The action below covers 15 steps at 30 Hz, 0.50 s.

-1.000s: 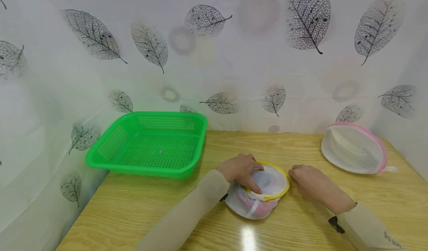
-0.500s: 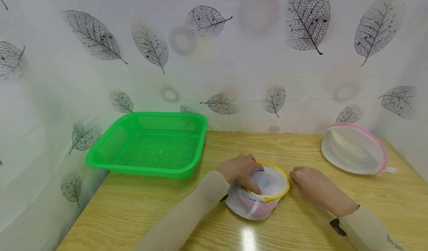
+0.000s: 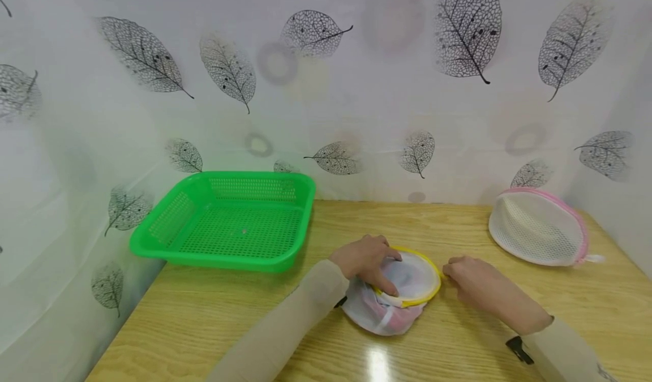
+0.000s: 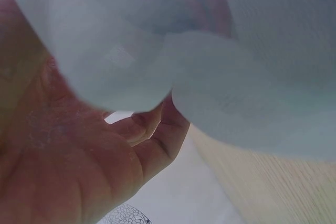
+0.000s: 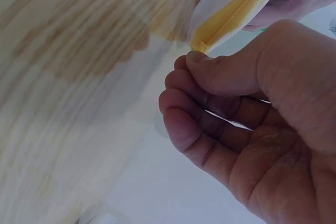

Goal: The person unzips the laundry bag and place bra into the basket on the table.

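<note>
A white mesh laundry bag [image 3: 410, 277] with a yellow zip edge lies on the wooden table, with something pink and dark showing through its mesh. My left hand [image 3: 364, 262] grips it from the left, thumb at the front and fingers behind; in the left wrist view, the mesh covers part of that hand [image 4: 89, 145]. At the bag's right side, my right hand [image 3: 476, 283] pinches the end of the yellow zip [image 5: 202, 45] between thumb and forefinger. The other fingers of this hand [image 5: 252, 108] are curled in. Whether a zip pull is between the fingertips is hidden.
A green perforated plastic basket [image 3: 234, 260] stands at the back left. Towards the back right corner lies another white mesh laundry bag [image 3: 537, 229] with pink edging. A leaf-patterned white sheet [image 3: 367, 88] hangs behind the wooden table [image 3: 204, 325].
My right hand has shifted slightly to the right and towards me, and the gap from the bag's rim has grown a little. The left hand and bag stay in place.
</note>
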Available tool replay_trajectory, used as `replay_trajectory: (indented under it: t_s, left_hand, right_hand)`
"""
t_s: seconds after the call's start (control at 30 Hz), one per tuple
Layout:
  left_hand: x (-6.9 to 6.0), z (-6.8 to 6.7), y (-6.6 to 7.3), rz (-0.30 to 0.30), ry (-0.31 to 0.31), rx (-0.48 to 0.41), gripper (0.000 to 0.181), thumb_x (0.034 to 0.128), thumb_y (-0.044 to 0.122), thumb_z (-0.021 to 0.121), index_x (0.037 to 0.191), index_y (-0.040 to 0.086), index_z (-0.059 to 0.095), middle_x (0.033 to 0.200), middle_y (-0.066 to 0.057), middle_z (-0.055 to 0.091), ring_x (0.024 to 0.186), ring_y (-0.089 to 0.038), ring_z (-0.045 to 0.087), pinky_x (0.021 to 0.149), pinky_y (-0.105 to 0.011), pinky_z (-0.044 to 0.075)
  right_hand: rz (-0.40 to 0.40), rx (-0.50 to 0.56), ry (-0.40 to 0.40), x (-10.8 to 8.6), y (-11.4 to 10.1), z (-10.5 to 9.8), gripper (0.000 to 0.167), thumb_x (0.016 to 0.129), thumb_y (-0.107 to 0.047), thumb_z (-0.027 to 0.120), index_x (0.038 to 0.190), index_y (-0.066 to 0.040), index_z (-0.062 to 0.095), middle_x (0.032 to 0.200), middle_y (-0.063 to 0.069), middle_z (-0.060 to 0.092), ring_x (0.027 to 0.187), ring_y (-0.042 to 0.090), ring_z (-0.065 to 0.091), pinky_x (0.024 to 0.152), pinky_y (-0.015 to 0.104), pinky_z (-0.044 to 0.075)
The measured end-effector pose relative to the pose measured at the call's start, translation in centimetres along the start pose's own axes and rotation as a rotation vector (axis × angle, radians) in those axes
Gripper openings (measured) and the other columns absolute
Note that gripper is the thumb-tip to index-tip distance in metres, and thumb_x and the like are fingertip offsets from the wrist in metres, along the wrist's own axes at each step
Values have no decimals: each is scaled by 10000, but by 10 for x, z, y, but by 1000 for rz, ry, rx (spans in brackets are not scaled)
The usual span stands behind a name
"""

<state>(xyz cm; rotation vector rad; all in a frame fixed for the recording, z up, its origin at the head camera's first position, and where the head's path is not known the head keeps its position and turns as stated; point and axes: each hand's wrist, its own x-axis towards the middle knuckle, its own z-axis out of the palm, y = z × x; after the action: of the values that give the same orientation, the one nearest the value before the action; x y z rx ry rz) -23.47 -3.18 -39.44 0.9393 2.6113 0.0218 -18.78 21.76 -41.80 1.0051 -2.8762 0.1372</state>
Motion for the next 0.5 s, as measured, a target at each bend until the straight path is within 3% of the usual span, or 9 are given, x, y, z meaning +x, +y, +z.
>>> replay_trajectory:
  t_s: [0.23, 0.4, 0.5]
  left_hand:
    - [-1, 1, 0, -12, -3, -14, 710, 818, 617, 774, 1441, 329, 589, 1386, -5, 564, 1222, -207, 538, 989, -290, 498]
    - [-2, 0, 1, -21, -1, -16, 716, 816, 614, 779, 1442, 323, 587, 1397, -12, 560, 1215, -208, 537, 984, -297, 503]
    - [-1, 1, 1, -36, -2, -24, 718, 817, 619, 774, 1446, 331, 581, 1409, -15, 551, 1219, -211, 532, 980, -307, 507]
  right_hand:
    - [-16, 71, 23, -2, 3, 0, 219, 794, 84, 725, 755, -118, 650, 702, -83, 526, 629, 10, 432, 549, 226, 423]
    - [-51, 101, 165, -1, 6, 2, 146, 814, 57, 725, 833, -82, 686, 763, -67, 591, 673, 23, 535, 585, 247, 502]
    - [-58, 134, 218, 0, 9, 5, 152, 837, 50, 716, 839, -97, 677, 761, -87, 596, 676, 9, 531, 578, 244, 488]
